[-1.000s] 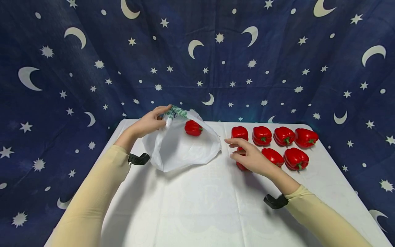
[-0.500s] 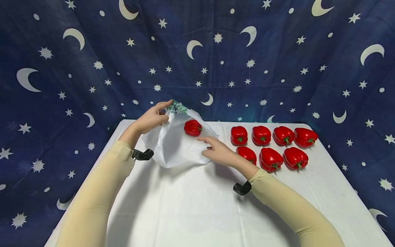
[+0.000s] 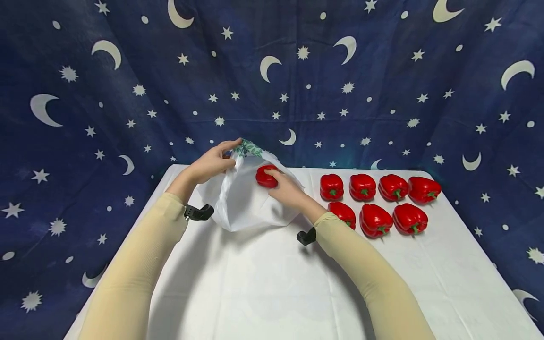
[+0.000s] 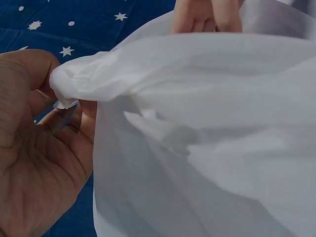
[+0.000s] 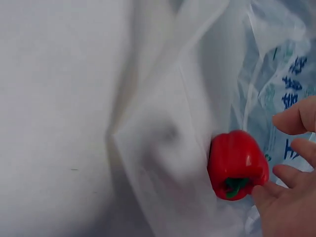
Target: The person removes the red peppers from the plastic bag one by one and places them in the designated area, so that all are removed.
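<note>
My left hand (image 3: 208, 165) pinches the rim of a white plastic bag (image 3: 250, 210) with green leaf print, lifting its mouth off the table. The left wrist view shows the bunched rim (image 4: 81, 79) between thumb and fingers. Inside the bag lies a red bell pepper (image 3: 264, 176). My right hand (image 3: 286, 191) reaches through the mouth to this pepper. Up close in the right wrist view, the right hand (image 5: 291, 192) has its fingers spread and loosely bent; one fingertip is right at the pepper's stem end, while the thumb and other fingers stand apart from it.
Several more red bell peppers stand in two rows at the right, among them a front one (image 3: 376, 220) and a back one (image 3: 362, 187). A white cloth covers the table (image 3: 272, 283). Behind it hangs a dark blue curtain (image 3: 306, 108) with moons and stars.
My right hand has moved left from beside the pepper rows into the bag, up to the pepper there. My left hand, still holding the rim, has shifted slightly up and to the right.
</note>
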`<state>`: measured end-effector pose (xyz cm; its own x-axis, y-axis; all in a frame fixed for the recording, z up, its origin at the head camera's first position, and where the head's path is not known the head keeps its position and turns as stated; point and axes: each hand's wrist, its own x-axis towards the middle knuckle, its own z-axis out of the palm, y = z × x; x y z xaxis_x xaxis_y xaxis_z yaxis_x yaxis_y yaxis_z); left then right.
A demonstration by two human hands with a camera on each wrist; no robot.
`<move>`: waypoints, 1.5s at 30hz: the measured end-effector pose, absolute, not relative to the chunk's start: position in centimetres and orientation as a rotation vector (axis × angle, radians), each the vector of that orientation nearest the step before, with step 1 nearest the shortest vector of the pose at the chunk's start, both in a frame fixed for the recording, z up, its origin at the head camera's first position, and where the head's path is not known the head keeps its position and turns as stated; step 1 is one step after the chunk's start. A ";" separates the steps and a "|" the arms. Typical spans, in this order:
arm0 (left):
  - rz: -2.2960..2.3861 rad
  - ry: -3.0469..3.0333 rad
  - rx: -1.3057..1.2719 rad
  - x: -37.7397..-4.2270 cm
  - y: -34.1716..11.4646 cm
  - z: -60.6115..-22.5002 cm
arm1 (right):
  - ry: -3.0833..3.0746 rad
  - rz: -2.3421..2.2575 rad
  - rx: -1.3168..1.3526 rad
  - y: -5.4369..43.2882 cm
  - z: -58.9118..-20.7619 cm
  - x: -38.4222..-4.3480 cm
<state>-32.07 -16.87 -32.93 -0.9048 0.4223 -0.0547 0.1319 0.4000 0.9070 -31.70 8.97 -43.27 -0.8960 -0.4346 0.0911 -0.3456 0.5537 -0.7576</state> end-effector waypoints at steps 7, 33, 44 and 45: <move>1.498 2.350 0.442 -31.9 -17.5 -32.7 | 2.643 -1.277 -0.623 8.6 -43.1 -33.7; 1.476 2.346 0.435 -32.0 -17.7 -33.8 | 2.716 -1.208 -0.513 7.3 -45.5 -35.5; 1.466 2.352 0.444 -31.4 -18.3 -34.0 | 2.766 -1.120 -0.559 6.6 -45.7 -33.3; 1.471 2.350 0.438 -31.4 -18.3 -34.1 | 2.767 -1.122 -0.562 6.6 -45.7 -33.0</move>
<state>-31.42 -18.33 -34.08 -0.8972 0.4263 -0.1157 0.0822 0.4184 0.9045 -33.04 6.56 -45.73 -0.9264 -0.3743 0.0418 -0.2978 0.6598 -0.6899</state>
